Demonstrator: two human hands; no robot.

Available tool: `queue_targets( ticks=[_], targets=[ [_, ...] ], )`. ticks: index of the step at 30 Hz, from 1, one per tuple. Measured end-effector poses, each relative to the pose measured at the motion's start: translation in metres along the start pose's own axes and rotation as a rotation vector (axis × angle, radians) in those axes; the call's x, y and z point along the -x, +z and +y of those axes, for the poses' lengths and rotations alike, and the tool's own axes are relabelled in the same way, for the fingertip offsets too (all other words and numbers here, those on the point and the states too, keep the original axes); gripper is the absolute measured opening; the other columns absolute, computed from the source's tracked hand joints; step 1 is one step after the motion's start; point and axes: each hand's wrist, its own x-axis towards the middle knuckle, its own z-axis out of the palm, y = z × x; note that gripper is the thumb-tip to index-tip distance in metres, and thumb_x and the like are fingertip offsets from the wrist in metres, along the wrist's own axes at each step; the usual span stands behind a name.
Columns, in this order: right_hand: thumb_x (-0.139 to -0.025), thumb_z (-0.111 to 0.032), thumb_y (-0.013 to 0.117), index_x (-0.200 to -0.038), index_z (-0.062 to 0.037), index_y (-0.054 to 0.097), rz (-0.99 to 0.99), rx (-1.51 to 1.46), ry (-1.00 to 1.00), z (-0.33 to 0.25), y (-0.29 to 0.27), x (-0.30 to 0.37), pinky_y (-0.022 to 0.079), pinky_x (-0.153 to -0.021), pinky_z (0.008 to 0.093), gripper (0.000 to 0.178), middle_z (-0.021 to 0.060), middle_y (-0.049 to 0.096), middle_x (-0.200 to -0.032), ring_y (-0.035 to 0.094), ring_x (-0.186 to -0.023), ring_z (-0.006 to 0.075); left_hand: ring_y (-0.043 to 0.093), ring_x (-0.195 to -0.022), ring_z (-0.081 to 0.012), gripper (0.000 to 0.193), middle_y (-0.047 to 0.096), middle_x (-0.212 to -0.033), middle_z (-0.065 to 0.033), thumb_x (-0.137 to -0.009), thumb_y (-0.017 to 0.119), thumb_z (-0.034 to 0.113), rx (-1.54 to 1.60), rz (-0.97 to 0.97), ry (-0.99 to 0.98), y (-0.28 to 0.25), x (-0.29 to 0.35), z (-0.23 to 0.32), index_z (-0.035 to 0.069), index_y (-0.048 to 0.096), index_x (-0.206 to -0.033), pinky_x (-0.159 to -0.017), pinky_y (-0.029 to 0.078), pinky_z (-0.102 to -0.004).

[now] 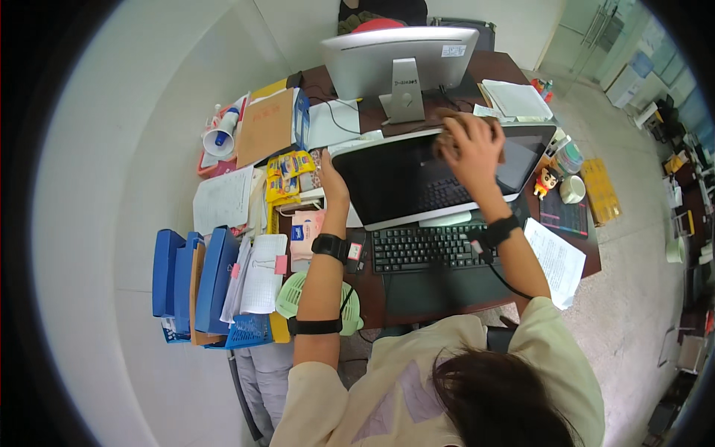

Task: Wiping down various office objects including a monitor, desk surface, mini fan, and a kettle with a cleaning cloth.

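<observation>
A black-screened computer monitor (395,175) with a silver rim stands tilted back on the desk in front of me. My left hand (334,182) is at its left edge, gripping the side; some of its fingers are hidden. Over the upper right of the screen, my right hand (477,153) presses a bunched brown cloth (447,141) on the monitor's top edge, fingers bent over it. Below the screen lies a black keyboard (424,249), which is also reflected in the glass. Black straps circle both wrists, and a cable runs from the right one.
Left are snack packets (283,177), a tissue pack (304,231), a green basket (292,290) and blue file holders (217,279). Right are a toy figure (546,182), a cup (573,189) and papers (555,261). Another monitor (447,56) stands behind.
</observation>
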Motion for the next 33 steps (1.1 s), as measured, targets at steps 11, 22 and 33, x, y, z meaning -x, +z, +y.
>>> queue_targets(
  ticks=[11, 22, 33],
  targets=[
    [-0.077, -0.024, 0.056, -0.09, -0.006, 0.062, 0.16, -0.313, 0.683, 0.184, -0.019, 0.014, 0.042, -0.072, 0.0357, 0.023, 0.0112, 0.059, -0.085, 0.055, -0.08, 0.0284, 0.055, -0.098, -0.0221, 0.046, 0.057, -0.107, -0.0111, -0.09, 0.036, 0.042, 0.337, 0.045, -0.078, -0.004, -0.005, 0.003, 0.003, 0.049, -0.112, -0.09, 0.041, -0.0308],
    [-0.085, -0.022, 0.044, -0.103, 0.0055, 0.054, 0.093, -0.958, 1.379, 0.161, 0.031, 0.17, 0.041, -0.081, 0.0296, 0.034, 0.0141, 0.06, -0.095, 0.056, -0.088, 0.0205, 0.054, -0.098, -0.0226, 0.048, 0.055, -0.11, -0.0108, -0.088, 0.038, 0.044, 0.298, 0.175, -0.083, 0.001, 0.012, 0.027, 0.003, 0.048, -0.112, -0.088, 0.043, -0.0299],
    [-0.077, -0.001, 0.055, -0.101, 0.002, 0.045, 0.774, -0.617, 1.003, 0.1, 0.015, 0.085, 0.04, -0.083, 0.0286, 0.026, 0.0129, 0.05, -0.099, 0.051, -0.092, 0.0198, 0.054, -0.095, -0.0207, 0.047, 0.056, -0.106, -0.0101, -0.088, 0.036, 0.044, 0.26, 0.19, -0.034, -0.015, -0.012, -0.003, 0.004, 0.051, -0.108, -0.087, 0.042, -0.0292]
  ],
)
